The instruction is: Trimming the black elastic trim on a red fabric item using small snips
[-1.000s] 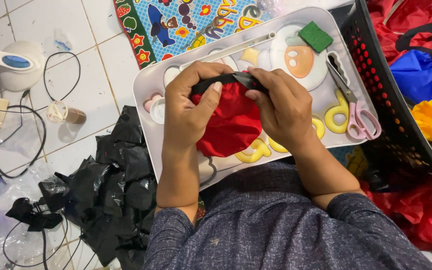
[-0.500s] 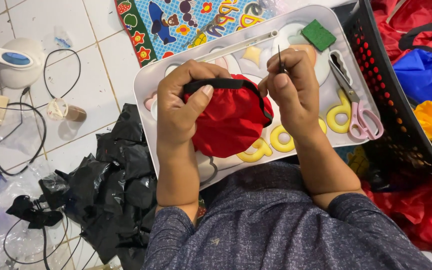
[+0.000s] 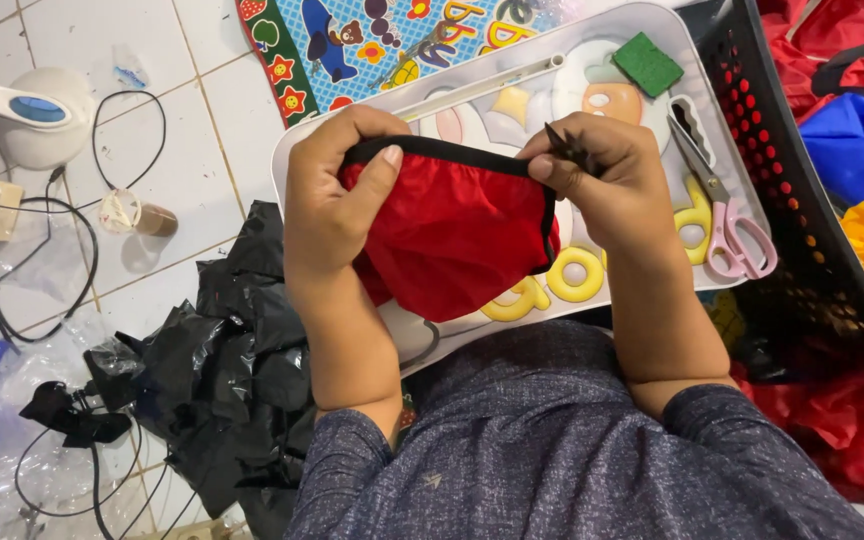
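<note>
Pouch (image 3: 452, 240) red, glossy, black-trimmed rim; left hand (image 3: 337, 205) and right hand (image 3: 602, 180) both pinch rim, stretched taut.

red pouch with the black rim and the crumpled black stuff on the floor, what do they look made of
The red pouch looks like thin woven synthetic cloth, matte with fine gathers, its black rim seemingly a sewn fabric binding. The left hand and right hand stretch it. The crumpled black heap looks like thin plastic film: glossy highlights, sharp creases.
</note>
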